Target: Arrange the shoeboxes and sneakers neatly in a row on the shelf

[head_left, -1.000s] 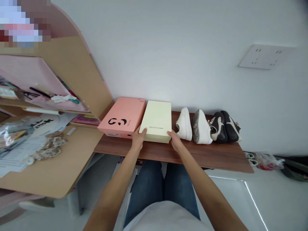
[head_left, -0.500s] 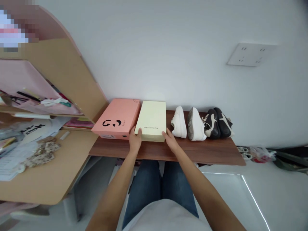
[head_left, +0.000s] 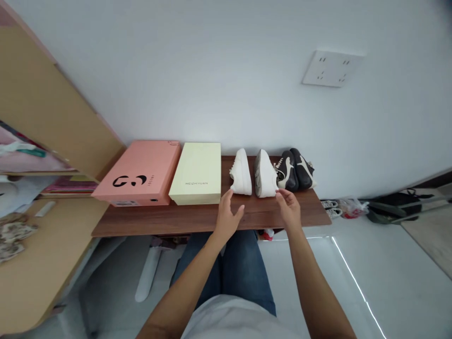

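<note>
My left hand (head_left: 229, 214) is open, thumb and fingers apart, with its fingertips by the near end of a white sneaker (head_left: 242, 174). A second white sneaker (head_left: 267, 175) stands to the right, tilted so that its grey sole shows on the left. At this shoe's near right corner are the fingertips of my right hand (head_left: 289, 207), slightly bent; whether they touch it I cannot tell. A pair of black-and-cream sneakers (head_left: 294, 170) sits just beyond. Left of the white pair lie a pale yellow shoebox (head_left: 197, 167) and a larger pink shoebox (head_left: 141, 165), both closed.
The shoes and boxes stand on a brown wooden board (head_left: 158, 221) against the white wall (head_left: 212, 70). A desk (head_left: 45, 263) with a tall side panel adjoins on the left. White shoes (head_left: 332, 209) and a plastic bag (head_left: 353, 207) lie on the floor at right.
Both hands have let go of the pale yellow shoebox and moved right to the white sneakers. The box stays beside the pink one. The view has shifted right.
</note>
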`<state>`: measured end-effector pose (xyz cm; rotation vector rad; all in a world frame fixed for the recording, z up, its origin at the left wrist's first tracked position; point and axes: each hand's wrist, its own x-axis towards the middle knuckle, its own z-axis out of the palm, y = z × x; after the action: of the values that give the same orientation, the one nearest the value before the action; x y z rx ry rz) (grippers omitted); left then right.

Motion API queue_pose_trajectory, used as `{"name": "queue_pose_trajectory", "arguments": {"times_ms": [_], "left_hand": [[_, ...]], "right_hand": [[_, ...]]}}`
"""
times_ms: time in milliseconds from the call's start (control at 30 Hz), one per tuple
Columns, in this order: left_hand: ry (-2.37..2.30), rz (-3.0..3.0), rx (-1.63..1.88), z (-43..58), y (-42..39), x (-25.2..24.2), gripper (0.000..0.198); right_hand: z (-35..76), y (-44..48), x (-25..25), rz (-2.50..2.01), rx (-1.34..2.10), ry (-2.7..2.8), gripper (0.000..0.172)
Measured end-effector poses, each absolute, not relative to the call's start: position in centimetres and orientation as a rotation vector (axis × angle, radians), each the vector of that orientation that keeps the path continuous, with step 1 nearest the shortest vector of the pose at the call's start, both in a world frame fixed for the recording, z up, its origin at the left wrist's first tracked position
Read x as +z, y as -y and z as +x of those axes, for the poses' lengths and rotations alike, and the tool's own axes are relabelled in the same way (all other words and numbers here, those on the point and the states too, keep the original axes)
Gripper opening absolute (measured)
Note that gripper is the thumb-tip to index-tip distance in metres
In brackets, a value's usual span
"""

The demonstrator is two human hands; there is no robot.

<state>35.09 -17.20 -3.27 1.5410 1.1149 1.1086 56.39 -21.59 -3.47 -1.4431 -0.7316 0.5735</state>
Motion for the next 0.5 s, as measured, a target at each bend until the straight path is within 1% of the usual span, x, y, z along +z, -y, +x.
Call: {"name": "queue_pose_trajectory", "arguments": {"times_ms": [67, 167, 233, 267, 333, 433, 500], "left_hand": [[-1.131, 1.487, 1.094, 36.9, 15.7, -4.3, 0.075], [-1.176, 1.345, 1.140, 38.7, 13.1, -5.3, 0.095], [-1.175, 1.257, 1.139, 39.3, 11.7, -5.5, 0.102], [-1.177, 1.228, 1.129, 39.5, 11.1, -5.6, 0.101], [-1.195, 1.222, 1.089, 39.7, 10.4, -5.8, 0.092], [-1.230, 1.345, 0.972, 39.8, 9.9, -5.9, 0.061], [-1.259, 1.448, 0.906, 40.0, 9.7, -5.9, 0.044]], "right_hand": [[57.8, 21.1, -4.8, -1.525, 0.472, 0.657, 0.064], [58.9, 19.9, -6.6, -1.572, 0.498, 0.642, 0.071], [59.3, 19.0, -7.3, -1.576, 0.544, 0.674, 0.072], [59.5, 18.6, -7.6, -1.580, 0.563, 0.696, 0.072], [59.9, 17.8, -7.7, -1.607, 0.606, 0.757, 0.071], [60.5, 17.0, -7.5, -1.667, 0.666, 0.898, 0.065], [60.7, 16.5, -7.0, -1.670, 0.684, 0.991, 0.059]]}}
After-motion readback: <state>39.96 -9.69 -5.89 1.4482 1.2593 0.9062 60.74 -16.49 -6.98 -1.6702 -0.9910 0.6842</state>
